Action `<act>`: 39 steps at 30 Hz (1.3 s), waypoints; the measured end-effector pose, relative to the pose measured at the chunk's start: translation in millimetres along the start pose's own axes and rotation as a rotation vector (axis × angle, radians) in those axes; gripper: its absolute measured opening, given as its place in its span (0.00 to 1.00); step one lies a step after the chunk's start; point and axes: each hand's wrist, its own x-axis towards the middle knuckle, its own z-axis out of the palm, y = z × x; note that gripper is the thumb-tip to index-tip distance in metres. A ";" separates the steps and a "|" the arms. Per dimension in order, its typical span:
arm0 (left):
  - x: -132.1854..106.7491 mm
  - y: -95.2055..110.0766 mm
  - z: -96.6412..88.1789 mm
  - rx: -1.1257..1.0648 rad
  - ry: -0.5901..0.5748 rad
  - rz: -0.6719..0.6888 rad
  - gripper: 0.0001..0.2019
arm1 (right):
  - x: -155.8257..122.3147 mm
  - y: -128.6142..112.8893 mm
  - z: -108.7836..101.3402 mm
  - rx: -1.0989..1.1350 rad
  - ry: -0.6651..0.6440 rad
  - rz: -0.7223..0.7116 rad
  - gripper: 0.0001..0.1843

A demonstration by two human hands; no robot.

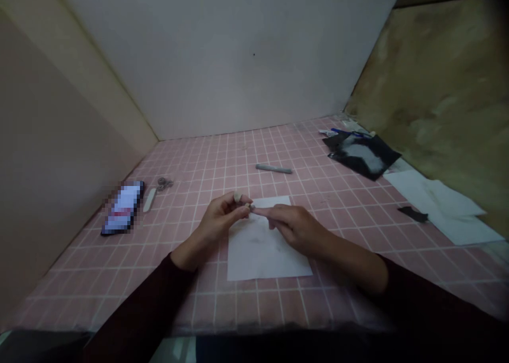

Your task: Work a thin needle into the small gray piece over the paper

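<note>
My left hand (222, 221) is raised above a white sheet of paper (264, 254), its thumb and fingertips pinched on a small pale piece (248, 206). The piece is too small to identify. My right hand (293, 226) comes in from the right, its extended index finger meeting that piece at my left fingertips. Its other fingers curl under, and neither hand touches the paper visibly. Both forearms wear dark maroon sleeves.
A pink grid mat (318, 294) covers the surface, walled by pale boards. On it lie a pixelated phone (123, 208), a white stick (149, 200), a small metal item (164, 183), a grey stick (274, 168), a black packet (361, 153), and white sheets (441, 206).
</note>
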 end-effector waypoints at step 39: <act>0.2 -0.1 -0.4 -0.080 0.007 -0.052 0.10 | 2.2 5.5 -0.2 0.078 0.009 -0.037 0.23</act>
